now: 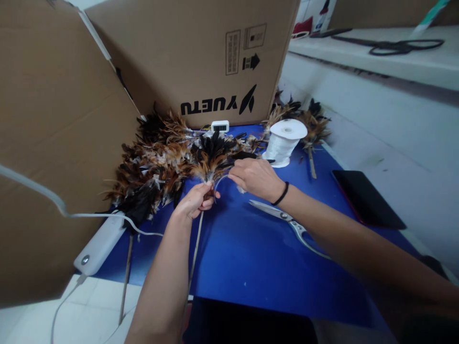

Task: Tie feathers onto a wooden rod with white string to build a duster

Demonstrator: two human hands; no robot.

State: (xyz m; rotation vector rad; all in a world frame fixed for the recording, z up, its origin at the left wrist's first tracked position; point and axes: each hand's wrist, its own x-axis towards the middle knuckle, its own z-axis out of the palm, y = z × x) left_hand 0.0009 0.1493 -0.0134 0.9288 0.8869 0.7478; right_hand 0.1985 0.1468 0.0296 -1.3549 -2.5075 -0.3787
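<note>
My left hand is closed round the thin stick of a feather duster, just under its brown and black feathers. The stick runs down below that hand toward the table's front edge. To the right, my right hand pinches a narrow white ribbon, which curves back to the stick by my left fingers. A dark pointed thing sticks out behind my right knuckles; I cannot make out what it is. Silver scissors lie partly open on the blue table, under my right forearm.
A white ribbon spool stands behind my right hand. Feather bundles heap up at the left, before a large cardboard box. A white power bank with cables, a small display and a dark phone lie around.
</note>
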